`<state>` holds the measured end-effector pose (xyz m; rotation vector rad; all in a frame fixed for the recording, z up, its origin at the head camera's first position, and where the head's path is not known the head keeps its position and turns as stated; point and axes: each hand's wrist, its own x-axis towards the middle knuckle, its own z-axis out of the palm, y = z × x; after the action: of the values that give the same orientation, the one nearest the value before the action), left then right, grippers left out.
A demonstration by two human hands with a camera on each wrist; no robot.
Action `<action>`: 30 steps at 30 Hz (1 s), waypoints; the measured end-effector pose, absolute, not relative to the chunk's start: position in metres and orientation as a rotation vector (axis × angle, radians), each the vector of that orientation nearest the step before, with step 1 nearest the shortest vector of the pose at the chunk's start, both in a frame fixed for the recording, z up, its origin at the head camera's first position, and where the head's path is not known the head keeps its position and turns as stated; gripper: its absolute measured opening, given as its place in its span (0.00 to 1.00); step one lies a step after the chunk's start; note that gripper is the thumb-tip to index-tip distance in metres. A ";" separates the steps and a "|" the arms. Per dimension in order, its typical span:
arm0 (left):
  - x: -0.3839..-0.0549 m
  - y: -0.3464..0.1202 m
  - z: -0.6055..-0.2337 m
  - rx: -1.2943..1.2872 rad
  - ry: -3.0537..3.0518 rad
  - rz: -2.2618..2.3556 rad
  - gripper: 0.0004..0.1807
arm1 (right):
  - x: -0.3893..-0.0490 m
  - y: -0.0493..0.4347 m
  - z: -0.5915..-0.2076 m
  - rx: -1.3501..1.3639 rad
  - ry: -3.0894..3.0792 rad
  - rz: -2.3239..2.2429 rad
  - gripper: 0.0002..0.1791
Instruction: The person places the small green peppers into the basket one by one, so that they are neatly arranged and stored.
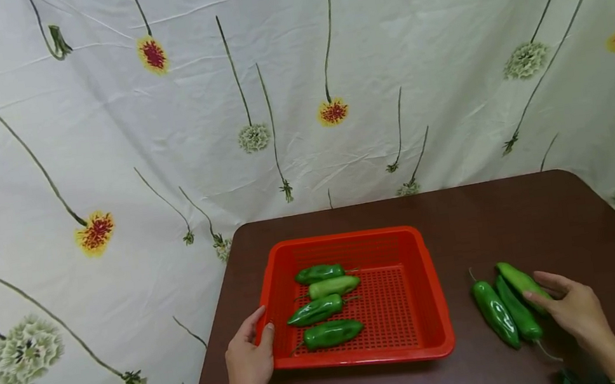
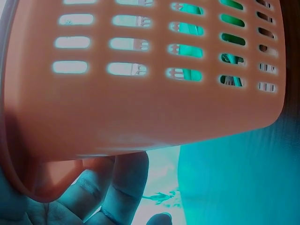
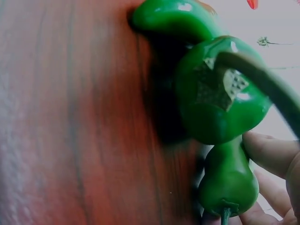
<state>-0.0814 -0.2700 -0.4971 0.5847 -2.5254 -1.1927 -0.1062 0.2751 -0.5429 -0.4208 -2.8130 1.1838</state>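
A red plastic basket with a slotted floor sits on the dark brown table. Several green peppers lie across its left half. My left hand grips the basket's left rim; in the left wrist view its fingers curl at the edge beside the slotted wall. To the right of the basket, three green peppers lie side by side. My right hand pinches the rightmost, lighter green pepper between thumb and fingers. The middle pepper and the left one lie next to it.
The brown table has rounded far corners. Behind it hangs a white cloth printed with flowers, which also falls along both sides. A stretch of tabletop separates the basket from the loose peppers.
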 end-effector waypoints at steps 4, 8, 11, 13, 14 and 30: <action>-0.081 -0.270 -0.498 0.582 -2.520 -1.197 0.19 | -0.108 0.275 -0.541 -0.418 -2.857 1.127 0.41; -0.080 -0.271 -0.497 0.579 -2.527 -1.185 0.19 | -0.109 0.276 -0.539 -0.394 -2.909 1.095 0.42; -0.081 -0.271 -0.496 0.583 -2.536 -1.172 0.18 | -0.109 0.279 -0.537 -0.358 -2.951 1.083 0.43; -0.081 -0.271 -0.496 0.584 -2.537 -1.180 0.18 | -0.109 0.281 -0.535 -0.335 -2.968 1.069 0.43; -0.081 -0.271 -0.496 0.580 -2.536 -1.185 0.18 | -0.110 0.281 -0.535 -0.328 -2.975 1.062 0.43; -0.081 -0.270 -0.494 0.560 -2.529 -1.189 0.18 | -0.110 0.286 -0.528 -0.329 -3.009 1.079 0.44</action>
<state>-0.0805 -0.2696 -0.4942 0.5605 -2.5288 -1.1895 -0.1096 0.2863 -0.5277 -0.3289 -3.0087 1.0794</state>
